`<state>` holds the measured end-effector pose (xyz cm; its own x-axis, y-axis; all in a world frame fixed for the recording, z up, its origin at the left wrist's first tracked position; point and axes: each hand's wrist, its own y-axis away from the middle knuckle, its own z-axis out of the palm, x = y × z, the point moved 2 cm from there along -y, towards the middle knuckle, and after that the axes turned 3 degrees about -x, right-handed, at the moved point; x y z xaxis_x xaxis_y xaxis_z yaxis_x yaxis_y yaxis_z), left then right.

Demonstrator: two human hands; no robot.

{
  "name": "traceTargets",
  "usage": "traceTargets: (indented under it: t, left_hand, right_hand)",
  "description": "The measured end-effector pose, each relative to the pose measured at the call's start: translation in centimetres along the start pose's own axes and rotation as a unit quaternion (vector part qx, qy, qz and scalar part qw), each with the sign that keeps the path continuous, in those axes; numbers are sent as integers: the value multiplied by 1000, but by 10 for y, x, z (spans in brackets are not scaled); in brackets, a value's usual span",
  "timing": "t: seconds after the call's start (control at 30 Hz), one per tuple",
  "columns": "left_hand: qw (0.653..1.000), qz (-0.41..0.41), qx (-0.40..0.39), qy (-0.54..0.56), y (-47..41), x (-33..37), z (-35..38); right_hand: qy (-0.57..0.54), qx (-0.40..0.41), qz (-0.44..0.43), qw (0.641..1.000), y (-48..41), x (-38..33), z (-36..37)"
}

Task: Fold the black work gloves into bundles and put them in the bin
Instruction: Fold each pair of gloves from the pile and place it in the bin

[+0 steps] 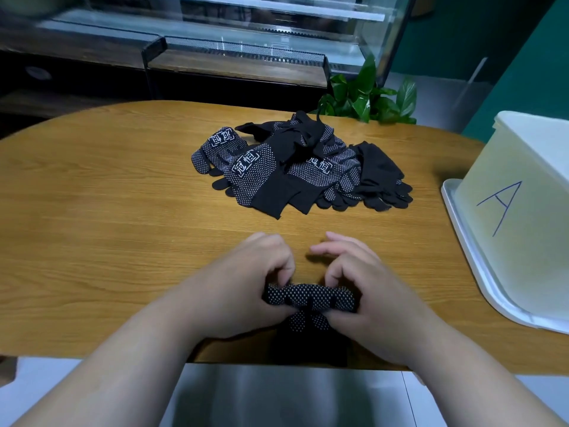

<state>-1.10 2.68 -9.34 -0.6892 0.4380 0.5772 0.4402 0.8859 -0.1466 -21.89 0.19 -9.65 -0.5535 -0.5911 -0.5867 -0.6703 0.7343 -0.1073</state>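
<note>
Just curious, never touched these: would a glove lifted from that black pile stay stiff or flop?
Probably flop: the pile of gloves lies limp, cuffs creased and draped. Likely light, being thin knit. Its white dots should resist slipping.

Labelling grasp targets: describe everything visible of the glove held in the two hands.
The glove bundle is black knit fabric covered in small white grip dots, folded into a short wad lying crosswise. A plain black part, likely the cuff, trails toward the near edge of the wooden table. The left hand grips its left end and the right hand its right end, fingers curled over the top, thumbs on the near side. One glove or a pair: cannot tell.
</note>
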Motion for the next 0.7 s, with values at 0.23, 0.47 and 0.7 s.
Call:
traceTargets:
  t: [0.23, 0.47, 0.7]
  left_hand:
    - [999, 36, -14, -13, 4, 9, 1]
    - [995, -29, -97, 0, -2, 23, -3]
    - [999, 31, -31, 14, 14, 18, 0]
  right_hand:
    - [97, 14, -83, 992, 10, -10, 7]
    - [80, 29, -86, 993, 11, -7, 9]
    - [56, 39, -37, 997, 10, -1, 8]
